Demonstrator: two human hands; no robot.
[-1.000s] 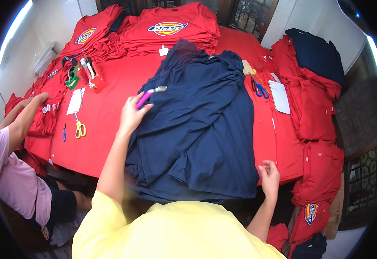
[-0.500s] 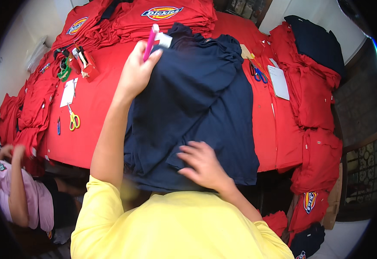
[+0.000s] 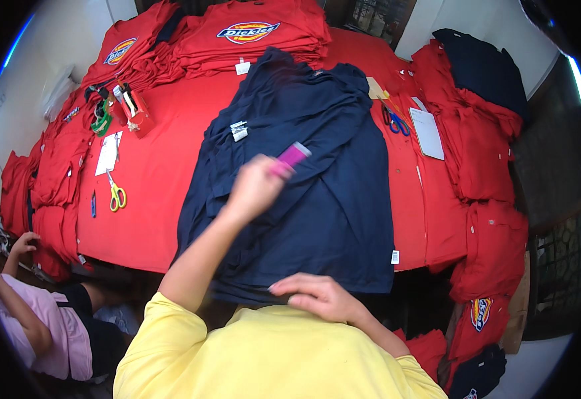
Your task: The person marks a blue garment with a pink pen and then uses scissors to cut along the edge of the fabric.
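Navy shirts (image 3: 323, 219) lie spread on the red-covered table in front of me, with folds at their left side. My left hand (image 3: 257, 183) is closed round a bright pink stick-like tool (image 3: 292, 157) with a pale end, over the middle of the top shirt. Motion blurs the tool, and I cannot tell its exact kind. My right hand (image 3: 320, 297) is at the near hem, fingers stretched out and holding nothing. A small white label (image 3: 239, 131) shows on the navy cloth's upper left, and another white tag (image 3: 395, 257) at the right hem.
Yellow-handled scissors (image 3: 117, 195), a red pen holder (image 3: 140, 118) and green tape (image 3: 101, 118) lie left. Blue-handled scissors (image 3: 397, 124) and a white pad (image 3: 427, 133) lie right. Red shirt stacks (image 3: 250, 50) line the table. Another person (image 3: 44, 319) is at far left.
My left hand has come down and rightward with the pink tool. The navy cloth's upper left lies flatter, its label uncovered. My right hand has drawn back toward me.
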